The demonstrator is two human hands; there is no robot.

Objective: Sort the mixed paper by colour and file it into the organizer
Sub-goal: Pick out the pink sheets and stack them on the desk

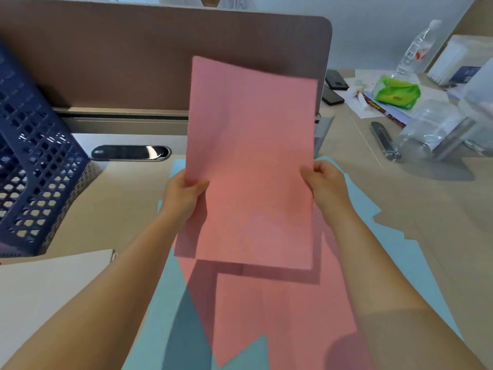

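Observation:
A small stack of pink sheets (pixel 250 161) is held upright above the desk. My left hand (pixel 182 194) grips its left edge and my right hand (pixel 326 185) grips its right edge, thumbs on the near face. Beneath, more pink sheets (pixel 282 311) lie mixed with light blue sheets (pixel 165 316) on the desk. The dark blue mesh organizer (pixel 37 161) stands at the far left, apart from both hands.
A brown partition (pixel 133 65) closes the back of the desk. White sheets (pixel 48 287) lie at the lower left. At the right sit two phones (pixel 334 86), a green tissue pack (pixel 397 93), a water bottle (pixel 417 48) and clear plastic containers (pixel 437 129).

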